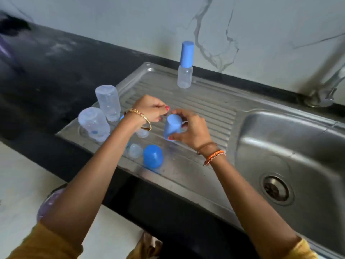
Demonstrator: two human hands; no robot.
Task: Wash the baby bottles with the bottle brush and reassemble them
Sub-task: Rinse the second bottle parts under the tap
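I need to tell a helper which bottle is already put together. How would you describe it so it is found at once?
Start at the steel draining board left of the sink bowl. At its far edge, near the wall, stands the assembled bottle. It alone is upright with a tall blue cap on; the two clear bottles at the left end stand upside down, capless.

Both hands (pixel 188 128) hold a blue cap (pixel 172 127) over the drainboard (pixel 205 109).

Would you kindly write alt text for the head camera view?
Over a steel drainboard, the right hand grips a blue cap while the left hand pinches near its top. Two clear bottles stand inverted at left; one capped bottle stands behind.
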